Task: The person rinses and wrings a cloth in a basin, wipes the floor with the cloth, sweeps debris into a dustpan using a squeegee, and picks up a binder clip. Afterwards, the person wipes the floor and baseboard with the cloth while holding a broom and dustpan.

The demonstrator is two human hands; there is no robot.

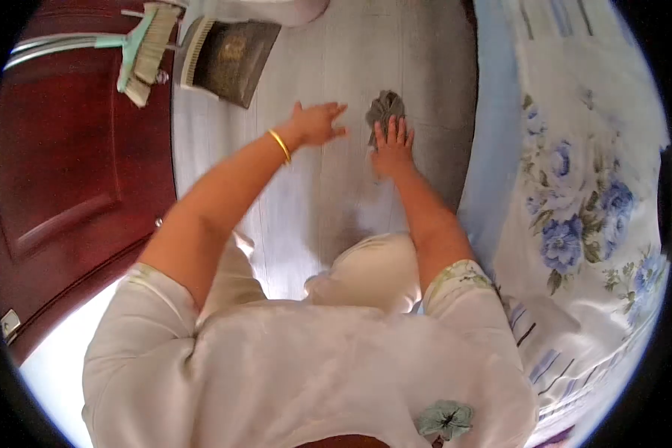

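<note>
A crumpled dark grey cloth (pixel 384 106) lies on the light wood-look floor (pixel 299 201). My right hand (pixel 393 151) reaches down to its near edge, with fingers stretched out and spread flat over it rather than wrapped round it. To the left, apart from the cloth, my left hand (pixel 318 125) is held over the floor with its fingers apart and nothing in it. A gold bangle (pixel 279 147) circles the left wrist.
A dark red door (pixel 60 164) stands at the left, with a light green broom (pixel 143 54) in front of it. A dustpan (pixel 231 61) sits beyond my left hand, near a pale rounded container (pixel 284 9). Along the right runs a bed with a blue-flowered cover (pixel 560 201).
</note>
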